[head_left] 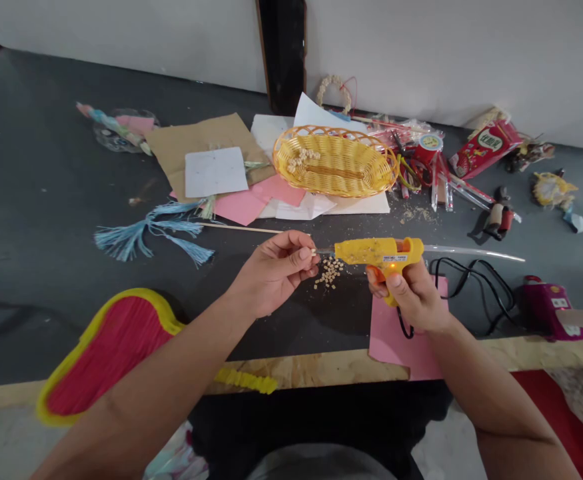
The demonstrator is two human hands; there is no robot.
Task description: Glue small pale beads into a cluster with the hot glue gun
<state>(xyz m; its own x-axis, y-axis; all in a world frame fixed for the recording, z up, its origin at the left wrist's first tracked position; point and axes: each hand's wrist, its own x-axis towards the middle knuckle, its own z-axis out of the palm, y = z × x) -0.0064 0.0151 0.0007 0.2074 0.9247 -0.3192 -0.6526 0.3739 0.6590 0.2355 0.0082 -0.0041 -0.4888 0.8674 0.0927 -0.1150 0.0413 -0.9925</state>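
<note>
A dark grey tabletop [46,220] is spread with craft scraps; a woven yellow plastic basket [335,162] sits at twelve o'clock. A yellow hot-glue gun [378,252] is gripped by the right hand [411,293], nozzle levelled toward nine o'clock. There a small tan bead [314,252] is pinched by the left hand [276,270], apparently held up for gluing. Loose tan beads [329,272] lie below.

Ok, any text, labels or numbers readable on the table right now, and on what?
Nothing can be read for certain.
Red packet: large white characters on a green patch, too blurred to quote.
Yellow glue gun, held in the right hand: small label on its side, print too small.
Magenta tool: white sticker, illegible.
Round lid: markings too small.
</note>
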